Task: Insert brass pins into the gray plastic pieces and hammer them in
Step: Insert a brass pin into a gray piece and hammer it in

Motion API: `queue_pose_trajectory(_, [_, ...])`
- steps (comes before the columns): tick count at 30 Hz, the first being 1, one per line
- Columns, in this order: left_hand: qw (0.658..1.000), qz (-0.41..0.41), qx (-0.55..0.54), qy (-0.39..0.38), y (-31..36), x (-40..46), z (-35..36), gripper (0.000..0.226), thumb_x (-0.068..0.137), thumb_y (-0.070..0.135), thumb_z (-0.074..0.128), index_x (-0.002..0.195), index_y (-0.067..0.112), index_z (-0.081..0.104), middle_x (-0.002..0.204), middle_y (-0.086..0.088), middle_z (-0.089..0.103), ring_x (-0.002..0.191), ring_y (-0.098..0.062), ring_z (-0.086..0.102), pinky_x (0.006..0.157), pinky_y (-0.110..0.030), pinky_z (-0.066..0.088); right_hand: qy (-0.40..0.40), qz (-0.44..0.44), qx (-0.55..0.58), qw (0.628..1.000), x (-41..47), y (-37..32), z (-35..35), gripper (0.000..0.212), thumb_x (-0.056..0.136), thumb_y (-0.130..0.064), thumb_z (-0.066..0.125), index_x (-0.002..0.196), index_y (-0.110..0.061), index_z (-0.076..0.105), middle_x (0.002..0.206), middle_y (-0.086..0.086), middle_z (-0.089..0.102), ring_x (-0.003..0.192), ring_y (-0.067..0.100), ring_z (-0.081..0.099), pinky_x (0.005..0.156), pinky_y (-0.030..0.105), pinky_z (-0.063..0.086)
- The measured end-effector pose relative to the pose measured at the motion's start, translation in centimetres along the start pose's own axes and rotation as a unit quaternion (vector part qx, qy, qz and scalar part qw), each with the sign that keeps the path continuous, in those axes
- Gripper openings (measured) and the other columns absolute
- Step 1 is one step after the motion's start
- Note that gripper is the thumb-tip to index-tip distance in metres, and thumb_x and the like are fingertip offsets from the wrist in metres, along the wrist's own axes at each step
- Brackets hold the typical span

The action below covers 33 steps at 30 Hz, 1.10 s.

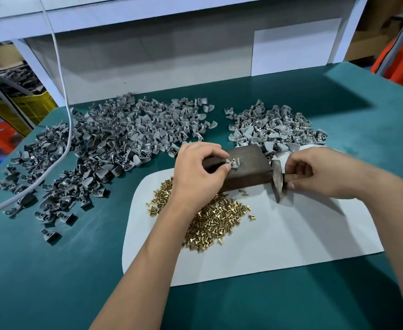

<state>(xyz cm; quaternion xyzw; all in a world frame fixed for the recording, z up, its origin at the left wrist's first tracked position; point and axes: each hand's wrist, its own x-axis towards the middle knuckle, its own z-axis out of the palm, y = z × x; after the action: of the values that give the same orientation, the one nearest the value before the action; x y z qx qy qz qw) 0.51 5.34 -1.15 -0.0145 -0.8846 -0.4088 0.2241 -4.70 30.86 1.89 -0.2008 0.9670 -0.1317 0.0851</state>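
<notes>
Hiding behind right hand (319, 173): hammer (278, 177) handle.

Left hand (196, 169) pinches a gray plastic piece (233, 163) with a brass pin (232, 160) standing in it, on top of a dark metal block (245, 167). Right hand (314, 172) grips the hammer (278, 179) by its handle, head just beside the block's right end. Loose brass pins heap (210, 222) on white sheet (291, 246). Big pile of gray pieces (114, 139) at left, smaller pile (274, 127) behind the block, green table (52, 270)
</notes>
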Motion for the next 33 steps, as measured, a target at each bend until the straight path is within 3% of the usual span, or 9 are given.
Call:
queue_pose_trajectory(6, [0.999, -0.020, -0.034, -0.008, -0.1, 0.1, 0.0, 0.010, 0.080, 0.017, 0.083, 0.079, 0.023, 0.076, 0.109, 0.012, 0.072, 0.114, -0.005, 0.056, 0.108, -0.036, 0.040, 0.004, 0.005, 0.015, 1.000, -0.1, 0.2, -1.8, 0.013, 0.096, -0.016, 0.066, 0.085, -0.023, 0.062, 0.082, -0.006, 0.069, 0.079, 0.015, 0.063, 0.076, 0.038, 0.052])
queue_pose_trajectory(12, [0.996, -0.048, -0.068, -0.025, -0.4, 0.3, 0.1, 0.010, 0.080, 0.016, 0.085, 0.078, 0.023, 0.077, 0.111, 0.009, 0.072, 0.117, -0.014, 0.061, 0.108, -0.044, 0.044, 0.147, -0.063, 0.114, 0.981, 0.4, -3.7, -2.5, 0.031, 0.103, -0.028, 0.055, 0.073, -0.020, 0.054, 0.065, -0.007, 0.057, 0.061, 0.004, 0.052, 0.057, 0.025, 0.037])
queue_pose_trajectory(14, [0.995, -0.053, -0.075, -0.029, -0.5, 0.4, 0.2, 0.009, 0.080, 0.016, 0.085, 0.079, 0.022, 0.078, 0.112, 0.007, 0.072, 0.117, -0.014, 0.062, 0.108, -0.041, 0.046, 0.132, -0.094, 0.099, 0.982, 0.6, -5.5, -1.7, 0.034, 0.104, -0.030, 0.052, 0.071, -0.023, 0.049, 0.068, -0.009, 0.054, 0.064, 0.006, 0.052, 0.059, 0.024, 0.039])
queue_pose_trajectory(16, [0.994, -0.054, -0.084, -0.033, -0.6, 0.4, 0.2, 0.008, 0.080, 0.014, 0.085, 0.079, 0.020, 0.080, 0.112, 0.005, 0.072, 0.112, -0.007, 0.064, 0.101, -0.025, 0.049, 0.129, -0.108, 0.034, 0.985, 0.7, -6.4, -1.2, 0.030, 0.105, -0.036, 0.047, 0.078, -0.023, 0.047, 0.073, -0.009, 0.054, 0.072, 0.021, 0.054, 0.064, 0.036, 0.039])
queue_pose_trajectory(19, [0.993, -0.059, -0.100, -0.034, -0.5, 0.4, 0.1, 0.011, 0.080, 0.013, 0.085, 0.077, 0.022, 0.079, 0.113, 0.003, 0.072, 0.106, 0.001, 0.065, 0.085, -0.003, 0.043, 0.239, -0.131, 0.067, 0.960, 0.6, -6.6, -1.7, 0.022, 0.104, -0.042, 0.041, 0.092, -0.027, 0.052, 0.071, -0.011, 0.052, 0.068, 0.025, 0.052, 0.061, 0.035, 0.036])
queue_pose_trajectory(22, [0.992, -0.067, -0.102, -0.034, -0.5, 0.5, 0.1, 0.018, 0.080, 0.012, 0.085, 0.073, 0.027, 0.077, 0.115, 0.003, 0.072, 0.103, 0.004, 0.066, 0.083, -0.001, 0.042, 0.284, -0.140, 0.086, 0.945, 0.3, -7.4, -1.3, 0.026, 0.104, -0.042, 0.040, 0.100, -0.023, 0.057, 0.076, -0.002, 0.063, 0.068, 0.028, 0.057, 0.060, 0.036, 0.040])
queue_pose_trajectory(26, [0.989, -0.079, -0.117, -0.038, -0.4, 0.5, 0.3, 0.014, 0.080, 0.008, 0.085, 0.076, 0.020, 0.078, 0.115, 0.001, 0.071, 0.091, 0.019, 0.062, 0.077, 0.003, 0.041, 0.148, -0.059, -0.039, 0.986, 0.7, -7.7, -0.3, 0.023, 0.107, -0.041, 0.040, 0.091, -0.025, 0.048, 0.082, 0.004, 0.059, 0.079, 0.035, 0.055, 0.066, 0.038, 0.040])
queue_pose_trajectory(31, [0.990, -0.074, -0.116, -0.041, -0.5, 0.6, 0.2, 0.020, 0.080, 0.010, 0.085, 0.074, 0.027, 0.077, 0.116, 0.003, 0.072, 0.095, 0.014, 0.064, 0.079, 0.002, 0.042, 0.272, -0.079, 0.048, 0.958, 0.3, -7.9, -1.4, 0.023, 0.106, -0.038, 0.043, 0.096, -0.021, 0.054, 0.081, 0.005, 0.061, 0.073, 0.036, 0.055, 0.063, 0.040, 0.044])
queue_pose_trajectory(33, [0.989, -0.073, -0.123, -0.041, -0.6, 0.6, 0.3, 0.024, 0.080, 0.007, 0.085, 0.073, 0.028, 0.076, 0.117, 0.003, 0.072, 0.091, 0.013, 0.066, 0.079, -0.001, 0.044, 0.225, -0.073, 0.032, 0.971, 0.0, -8.8, -0.6, 0.023, 0.107, -0.038, 0.042, 0.103, -0.020, 0.056, 0.086, 0.009, 0.064, 0.081, 0.039, 0.061, 0.068, 0.041, 0.048])
